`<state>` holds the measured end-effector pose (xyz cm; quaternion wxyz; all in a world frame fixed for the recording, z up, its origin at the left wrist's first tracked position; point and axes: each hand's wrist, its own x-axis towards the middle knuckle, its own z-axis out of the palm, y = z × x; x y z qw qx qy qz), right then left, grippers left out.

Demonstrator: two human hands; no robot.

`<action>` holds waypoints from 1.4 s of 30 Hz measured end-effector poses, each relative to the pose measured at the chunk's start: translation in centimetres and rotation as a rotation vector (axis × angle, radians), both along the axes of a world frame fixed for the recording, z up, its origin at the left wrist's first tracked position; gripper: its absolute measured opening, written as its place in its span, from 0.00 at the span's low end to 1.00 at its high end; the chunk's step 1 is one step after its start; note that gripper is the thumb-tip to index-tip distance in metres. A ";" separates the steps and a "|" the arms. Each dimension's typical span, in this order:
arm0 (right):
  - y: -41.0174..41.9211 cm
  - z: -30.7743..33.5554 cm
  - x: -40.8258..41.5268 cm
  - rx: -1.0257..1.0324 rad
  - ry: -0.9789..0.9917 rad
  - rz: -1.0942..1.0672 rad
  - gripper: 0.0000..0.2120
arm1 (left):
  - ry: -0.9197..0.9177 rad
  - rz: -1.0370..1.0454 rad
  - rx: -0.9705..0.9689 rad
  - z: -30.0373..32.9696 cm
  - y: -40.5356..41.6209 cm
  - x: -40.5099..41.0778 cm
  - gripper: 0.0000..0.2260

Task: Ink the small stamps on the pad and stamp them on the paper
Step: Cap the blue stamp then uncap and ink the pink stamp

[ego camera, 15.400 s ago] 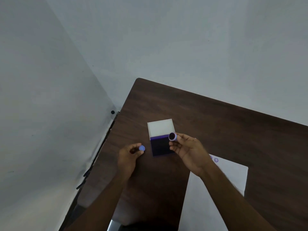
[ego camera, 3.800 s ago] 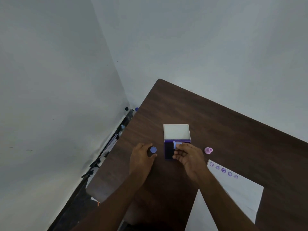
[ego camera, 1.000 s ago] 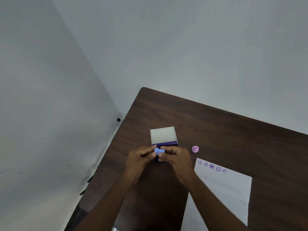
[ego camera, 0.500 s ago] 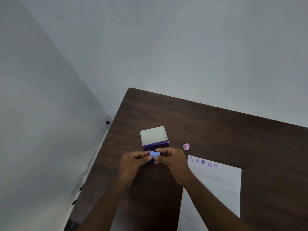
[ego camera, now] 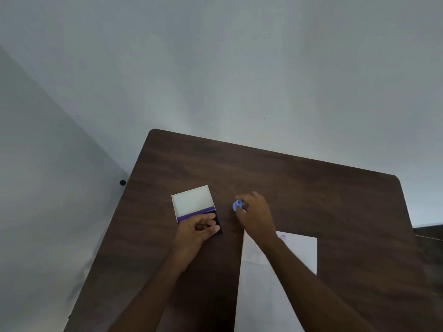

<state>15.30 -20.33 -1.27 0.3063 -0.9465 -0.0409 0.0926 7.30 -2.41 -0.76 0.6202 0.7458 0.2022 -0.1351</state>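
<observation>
1. Separating from their joint grip half a second before, the right hand (ego camera: 255, 215) pinched the small blue round stamp (ego camera: 236, 205) above the dark wooden counter (ego camera: 299, 188), beside the pink stamp (ego camera: 243, 210).
2. The left hand (ego camera: 196, 230) curled on the purple ink pad (ego camera: 217, 220); its contents were unclear.
3. The blue stamp probably looked done; the white paper (ego camera: 299, 250) carried prints.

A dark brown wooden table (ego camera: 299, 192) with rounded far corners stands against plain pale grey walls (ego camera: 239, 68) — two meet at the far left. Light is dim, even — no harsh shadows.
</observation>
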 end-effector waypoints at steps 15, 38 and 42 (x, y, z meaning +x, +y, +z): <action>1.9 -2.2 1.7 -0.131 0.042 0.103 0.05 | 0.027 0.016 0.091 -1.2 -0.7 1.8 0.12; 1.0 -2.5 -0.4 -0.242 0.260 -0.108 0.12 | 0.038 0.064 0.099 -0.9 -0.3 0.9 0.09; 0.6 -1.6 -0.4 -0.190 0.258 -0.134 0.11 | 0.021 0.082 0.081 -0.4 -0.1 0.9 0.09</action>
